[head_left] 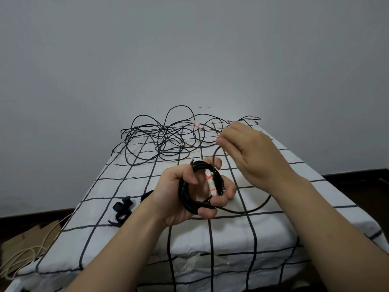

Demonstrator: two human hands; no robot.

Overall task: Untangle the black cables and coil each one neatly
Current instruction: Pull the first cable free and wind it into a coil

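We are reading no words, numbers or brand names anywhere. The only label-like things are white tape wraps with red marks. One wrap (pixel 210 183) is sitting on the coiled black cable (pixel 185 200) that the left hand (pixel 185 194) is gripping. Another wrap (pixel 196 123) is lying among the tangled black cables (pixel 151 140) at the far end of the checked surface (pixel 231 230). A third wrap (pixel 217 135) is showing at the fingertips of the right hand (pixel 248 152). The red marks are too small and blurred for us to read.

Home bedroom, grid-patterned bedsheet (pixel 130 186), plain grey wall (pixel 189 49), dark floor (pixel 31 216)
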